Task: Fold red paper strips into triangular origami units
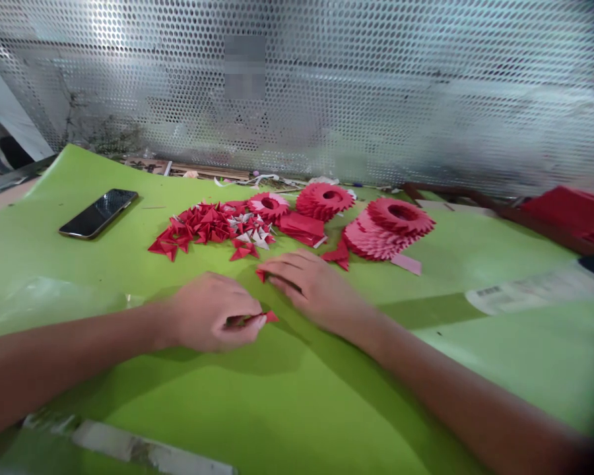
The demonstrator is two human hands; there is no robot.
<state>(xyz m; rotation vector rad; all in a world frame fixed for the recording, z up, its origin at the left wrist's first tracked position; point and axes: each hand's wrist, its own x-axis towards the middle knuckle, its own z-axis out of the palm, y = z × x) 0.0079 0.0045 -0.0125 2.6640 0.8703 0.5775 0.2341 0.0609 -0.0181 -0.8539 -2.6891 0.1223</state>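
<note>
My left hand [215, 313] is closed in a pinch on a small red folded paper piece [272, 317], whose tip sticks out past the fingertips. Just beyond it, my right hand [317, 287] reaches in low over the green surface. Its fingers are closed on another red folded paper piece [261, 274], mostly hidden under the fingertips. Past both hands lies a heap of red folded paper triangles [202, 223]. Some white ones [255, 231] lie at its right side. Flat red paper slips [301, 227] are stacked close behind my right hand.
Ring-shaped stacks of folded paper stand at the back: a small ring [268, 216], a red one [321, 210] and a taller pink-and-red one [371, 239]. A phone [99, 213] lies at the left. A perforated metal panel [301, 132] rises behind the green sheet [297, 409].
</note>
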